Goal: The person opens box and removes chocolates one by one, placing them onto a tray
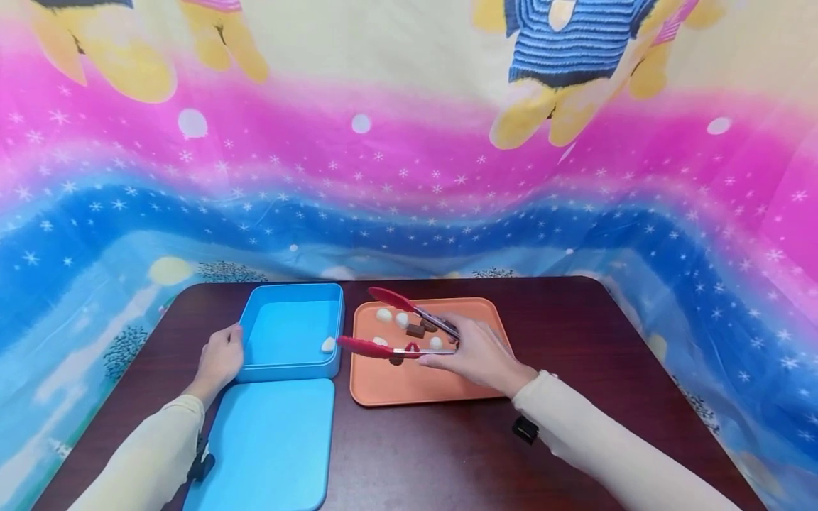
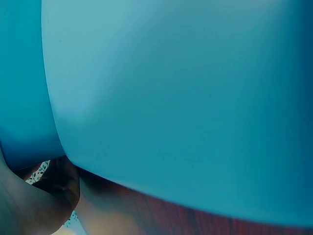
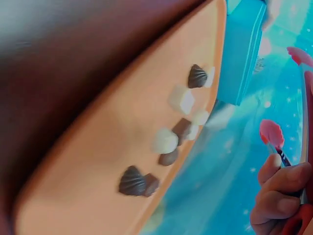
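Note:
My right hand [image 1: 482, 351] grips a pair of tongs [image 1: 399, 301] with red tips, its arms spread apart with nothing between them. The tongs reach over the orange tray [image 1: 390, 387], and one red tip is near the right wall of the blue box [image 1: 287, 372]. Inside that box, by its right wall, is one white chocolate [image 1: 328, 345]. Brown and white chocolates [image 3: 165, 141] of several shapes lie on the tray. My left hand [image 1: 221, 357] holds the left side of the box, thumb at the rim; in the left wrist view its fingers are partly hidden.
A flat blue lid [image 1: 275, 440] lies in front of the box, close to its front wall. Both stand on a dark wooden table [image 1: 409, 454]. A patterned cloth [image 1: 409, 177] hangs behind and around the table.

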### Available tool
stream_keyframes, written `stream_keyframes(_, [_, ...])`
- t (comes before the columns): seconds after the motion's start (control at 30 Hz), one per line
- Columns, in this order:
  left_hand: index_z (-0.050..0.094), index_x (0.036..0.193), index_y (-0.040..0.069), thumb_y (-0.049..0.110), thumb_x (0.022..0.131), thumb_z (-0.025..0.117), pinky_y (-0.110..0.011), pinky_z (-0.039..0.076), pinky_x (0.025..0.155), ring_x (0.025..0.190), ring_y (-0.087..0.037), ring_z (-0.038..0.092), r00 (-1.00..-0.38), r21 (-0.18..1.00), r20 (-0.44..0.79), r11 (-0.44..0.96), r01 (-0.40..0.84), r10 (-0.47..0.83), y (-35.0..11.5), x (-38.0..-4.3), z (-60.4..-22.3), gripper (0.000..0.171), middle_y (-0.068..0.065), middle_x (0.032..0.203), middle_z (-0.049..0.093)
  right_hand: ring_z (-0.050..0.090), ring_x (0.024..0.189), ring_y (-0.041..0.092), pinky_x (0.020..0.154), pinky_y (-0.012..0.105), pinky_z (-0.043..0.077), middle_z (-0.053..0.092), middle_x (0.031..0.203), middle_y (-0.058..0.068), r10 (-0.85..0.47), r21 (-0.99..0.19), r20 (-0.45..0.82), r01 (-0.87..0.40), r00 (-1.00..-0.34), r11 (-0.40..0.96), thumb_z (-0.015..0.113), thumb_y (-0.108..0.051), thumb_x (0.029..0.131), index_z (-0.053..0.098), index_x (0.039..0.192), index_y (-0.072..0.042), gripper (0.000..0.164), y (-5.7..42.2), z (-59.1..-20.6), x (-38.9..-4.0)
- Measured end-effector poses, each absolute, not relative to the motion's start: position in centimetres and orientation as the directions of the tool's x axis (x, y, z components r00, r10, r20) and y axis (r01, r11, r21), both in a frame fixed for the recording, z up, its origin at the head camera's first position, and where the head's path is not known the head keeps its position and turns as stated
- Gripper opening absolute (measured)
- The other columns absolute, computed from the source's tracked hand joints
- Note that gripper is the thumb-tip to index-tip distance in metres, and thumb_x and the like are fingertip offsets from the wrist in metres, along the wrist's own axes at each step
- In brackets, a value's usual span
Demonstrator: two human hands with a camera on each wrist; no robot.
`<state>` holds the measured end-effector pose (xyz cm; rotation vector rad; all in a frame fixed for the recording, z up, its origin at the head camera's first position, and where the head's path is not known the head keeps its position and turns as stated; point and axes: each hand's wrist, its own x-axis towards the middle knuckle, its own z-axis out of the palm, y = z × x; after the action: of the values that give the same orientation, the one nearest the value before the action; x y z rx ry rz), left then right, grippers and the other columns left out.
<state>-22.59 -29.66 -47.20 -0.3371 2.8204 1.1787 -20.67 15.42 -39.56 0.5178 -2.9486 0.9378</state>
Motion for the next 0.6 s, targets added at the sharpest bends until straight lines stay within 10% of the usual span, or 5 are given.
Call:
stream_keyframes(0.4, [0.017,0.16,-0.002,0.042,0.11,0.008,-0.07,0.024,0.118,0.147,-0.056,0.022,-0.974,0.699,-0.145,0.68,-0.224,-0.172,-29.5,-22.6,-47.1,0.067,-0.034,0.162,0.022,0.043,0.056,0.01,0.044,0.025,0.023,0.061,0.079,-0.008,-0.508,-0.26,0.128,-0.523,-0.852,0.812,0.077,-0.067,0.077,0.054,0.148,-0.025,0.085,9.4,-36.8,-25.2])
stream_keyframes(0.6, [0.017,0.16,-0.001,0.042,0.11,0.008,-0.07,0.023,0.118,0.148,-0.056,0.021,-0.972,0.701,-0.147,0.674,-0.234,-0.185,-29.5,-22.6,-47.2,0.067,-0.033,0.162,0.022,0.051,0.054,0.009,0.042,0.024,0.021,0.075,0.113,-0.006,-0.592,-0.093,0.122,-0.603,-0.797,0.792,0.073,-0.07,0.079,0.054,0.147,-0.026,0.083,6.5,-35.6,-26.5])
